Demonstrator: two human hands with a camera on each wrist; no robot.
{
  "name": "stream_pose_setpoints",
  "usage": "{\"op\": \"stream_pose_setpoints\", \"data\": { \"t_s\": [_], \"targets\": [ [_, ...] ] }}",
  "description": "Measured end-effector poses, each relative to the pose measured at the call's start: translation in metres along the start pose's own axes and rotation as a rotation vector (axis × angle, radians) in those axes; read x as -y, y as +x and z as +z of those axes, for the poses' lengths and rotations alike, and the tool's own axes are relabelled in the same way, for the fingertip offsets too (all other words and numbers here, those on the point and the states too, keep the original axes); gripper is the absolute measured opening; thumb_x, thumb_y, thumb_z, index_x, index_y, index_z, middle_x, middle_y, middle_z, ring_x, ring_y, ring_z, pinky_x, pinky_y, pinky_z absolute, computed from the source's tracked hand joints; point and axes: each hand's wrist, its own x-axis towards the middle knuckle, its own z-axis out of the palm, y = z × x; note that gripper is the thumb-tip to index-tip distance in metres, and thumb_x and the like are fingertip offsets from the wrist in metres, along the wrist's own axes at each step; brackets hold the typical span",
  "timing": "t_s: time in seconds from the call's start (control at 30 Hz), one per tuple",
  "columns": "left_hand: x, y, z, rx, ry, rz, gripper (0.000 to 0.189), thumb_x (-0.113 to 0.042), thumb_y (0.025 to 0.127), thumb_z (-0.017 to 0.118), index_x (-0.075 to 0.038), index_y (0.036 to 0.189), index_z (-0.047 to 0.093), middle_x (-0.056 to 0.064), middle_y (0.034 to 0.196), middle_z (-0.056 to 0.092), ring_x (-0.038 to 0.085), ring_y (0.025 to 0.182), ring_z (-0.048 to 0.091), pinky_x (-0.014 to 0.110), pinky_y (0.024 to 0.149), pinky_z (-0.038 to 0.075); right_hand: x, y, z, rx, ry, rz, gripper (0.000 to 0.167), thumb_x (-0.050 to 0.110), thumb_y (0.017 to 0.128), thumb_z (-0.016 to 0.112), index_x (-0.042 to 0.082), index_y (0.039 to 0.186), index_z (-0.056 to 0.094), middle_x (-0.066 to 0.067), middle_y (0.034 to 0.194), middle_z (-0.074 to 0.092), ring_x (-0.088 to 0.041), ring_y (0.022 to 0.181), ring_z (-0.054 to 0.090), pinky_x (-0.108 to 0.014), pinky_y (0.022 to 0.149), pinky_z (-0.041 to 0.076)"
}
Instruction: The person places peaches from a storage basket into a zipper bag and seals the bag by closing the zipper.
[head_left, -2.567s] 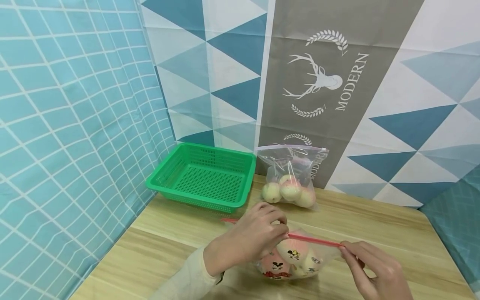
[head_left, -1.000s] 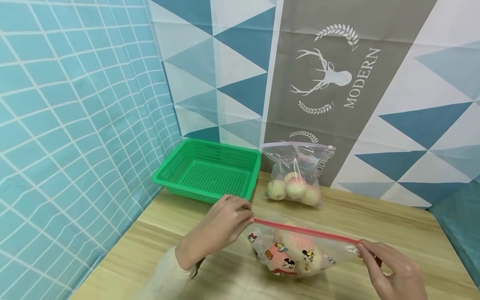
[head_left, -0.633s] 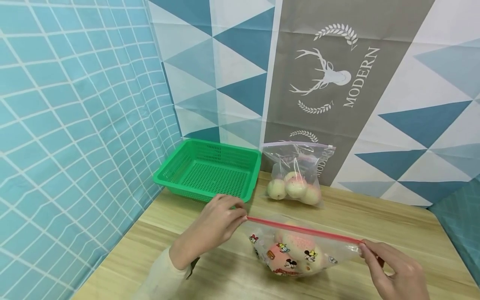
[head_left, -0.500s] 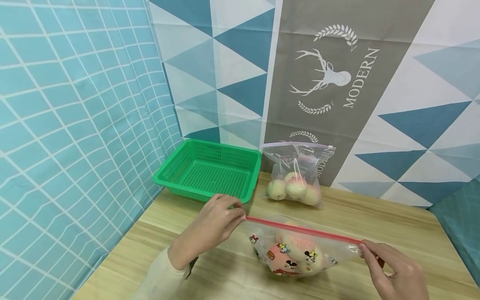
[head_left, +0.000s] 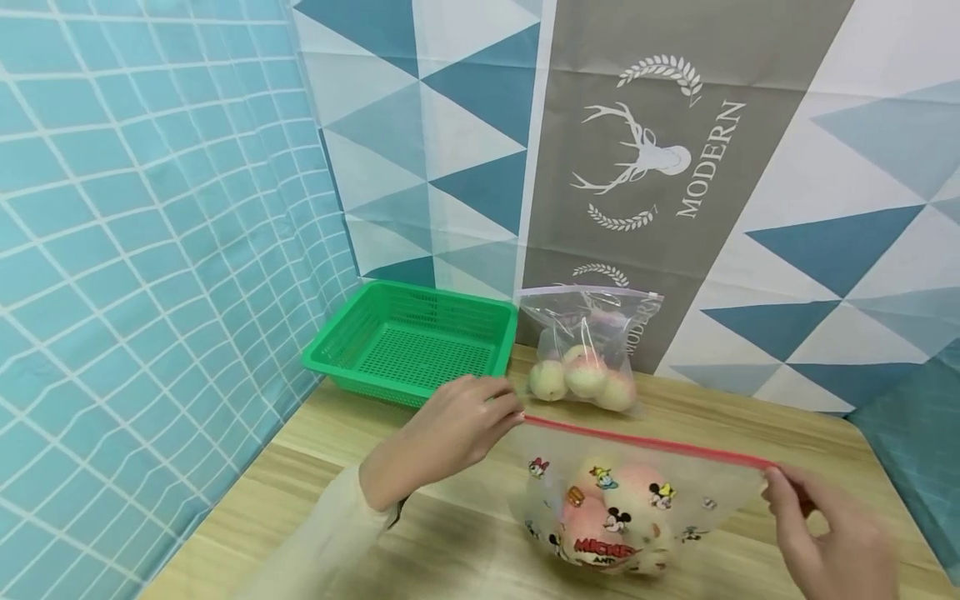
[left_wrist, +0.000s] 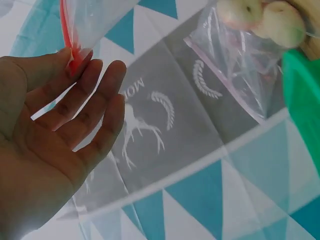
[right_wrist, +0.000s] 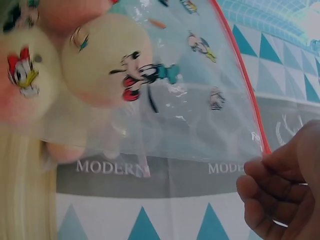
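Note:
A clear zip bag (head_left: 543, 500) with a red seal strip and cartoon prints holds several pale pink-and-yellow peaches (head_left: 585, 521). My left hand (head_left: 450, 437) pinches the left end of the strip between thumb and forefinger; in the left wrist view, that hand's (left_wrist: 65, 110) other fingers are spread loosely. At the strip's right end, my right hand (head_left: 836, 533) pinches the corner, its other fingers curled in the right wrist view. The strip is stretched straight between both hands. The peaches (right_wrist: 107, 60) hang low in the bag, and whether its bottom touches the table cannot be told.
A green plastic basket (head_left: 408, 396) stands at the back left of the wooden table (head_left: 315, 467). Beside it, a second zip bag (head_left: 600, 321) with a pale purple strip holds several peaches and stands against the patterned backdrop (head_left: 480, 108).
My left hand has gone from partway along the red strip to its left end. Since half a second ago, both hands have shifted right with the bag, and its printed side shows more fully.

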Motion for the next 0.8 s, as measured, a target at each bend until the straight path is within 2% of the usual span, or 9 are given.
{"op": "stream_pose_setpoints", "data": {
  "t_s": [0.07, 0.17, 0.37, 0.43, 0.53, 0.67, 0.73, 0.8],
  "targets": [
    [0.007, 0.012, 0.002, 0.037, 0.002, 0.000, 0.010, -0.019, 0.097, 0.067, -0.012, 0.097, 0.073, -0.003, 0.091, 0.068, 0.011, 0.077, 0.062, 0.025, 0.067, 0.050, -0.005, 0.009, 0.004, -0.010, 0.010, 0.000, 0.005, 0.000, 0.086, 0.074, -0.005, 0.089, 0.073, -0.011, 0.067, 0.066, 0.019, 0.058, 0.040, -0.010, 0.049, 0.036],
    [0.025, 0.026, 0.009, 0.104, -0.009, -0.037, 0.012, -0.020, 0.098, 0.065, -0.010, 0.097, 0.072, -0.001, 0.089, 0.065, 0.010, 0.071, 0.058, 0.024, 0.063, 0.049, -0.014, 0.027, 0.018, 0.011, 0.064, -0.042, 0.007, 0.001, 0.088, 0.073, -0.004, 0.093, 0.073, -0.011, 0.068, 0.068, 0.020, 0.059, 0.044, -0.009, 0.048, 0.038],
    [0.080, 0.049, 0.036, 0.218, -0.025, -0.168, 0.017, -0.022, 0.101, 0.060, -0.009, 0.099, 0.069, -0.001, 0.090, 0.063, 0.007, 0.069, 0.054, 0.020, 0.060, 0.047, -0.026, 0.069, 0.070, 0.035, 0.132, -0.178, 0.012, 0.008, 0.092, 0.069, -0.004, 0.094, 0.073, -0.006, 0.064, 0.065, 0.003, 0.050, 0.049, -0.017, 0.043, 0.034],
    [0.100, 0.057, 0.046, 0.240, -0.035, -0.205, 0.017, -0.022, 0.102, 0.058, -0.009, 0.100, 0.069, 0.000, 0.092, 0.063, 0.008, 0.072, 0.055, 0.021, 0.061, 0.047, -0.030, 0.085, 0.091, 0.044, 0.135, -0.171, 0.016, 0.011, 0.095, 0.066, -0.004, 0.095, 0.072, -0.006, 0.062, 0.063, -0.002, 0.047, 0.048, -0.019, 0.041, 0.033],
    [0.128, 0.071, 0.062, 0.256, -0.059, -0.263, 0.019, -0.022, 0.103, 0.056, -0.009, 0.101, 0.070, 0.001, 0.093, 0.064, 0.011, 0.076, 0.056, 0.025, 0.065, 0.049, -0.035, 0.109, 0.122, 0.073, 0.156, -0.119, 0.022, 0.014, 0.098, 0.062, -0.005, 0.097, 0.071, -0.007, 0.061, 0.061, -0.006, 0.043, 0.049, -0.021, 0.039, 0.035],
    [0.157, 0.082, 0.081, 0.243, -0.094, -0.355, 0.018, -0.018, 0.103, 0.057, -0.007, 0.100, 0.071, 0.004, 0.092, 0.065, 0.016, 0.079, 0.059, 0.030, 0.068, 0.051, -0.040, 0.133, 0.155, 0.181, 0.201, -0.037, 0.026, 0.014, 0.101, 0.055, -0.008, 0.103, 0.069, -0.011, 0.062, 0.064, -0.012, 0.042, 0.057, -0.024, 0.038, 0.040],
    [0.165, 0.083, 0.091, 0.228, -0.079, -0.377, 0.017, -0.016, 0.102, 0.057, -0.005, 0.105, 0.069, 0.007, 0.094, 0.066, 0.018, 0.080, 0.061, 0.031, 0.069, 0.053, -0.041, 0.139, 0.165, 0.288, 0.228, -0.004, 0.031, 0.015, 0.104, 0.050, -0.011, 0.114, 0.064, -0.016, 0.069, 0.068, -0.016, 0.047, 0.062, -0.026, 0.041, 0.045],
    [0.166, 0.079, 0.100, 0.212, -0.038, -0.383, 0.019, -0.015, 0.102, 0.056, -0.003, 0.112, 0.066, 0.010, 0.098, 0.067, 0.021, 0.083, 0.064, 0.034, 0.071, 0.055, -0.043, 0.139, 0.169, 0.403, 0.236, 0.016, 0.041, 0.020, 0.106, 0.045, -0.013, 0.129, 0.055, -0.020, 0.080, 0.070, -0.020, 0.057, 0.067, -0.029, 0.047, 0.049]
  ]
}}
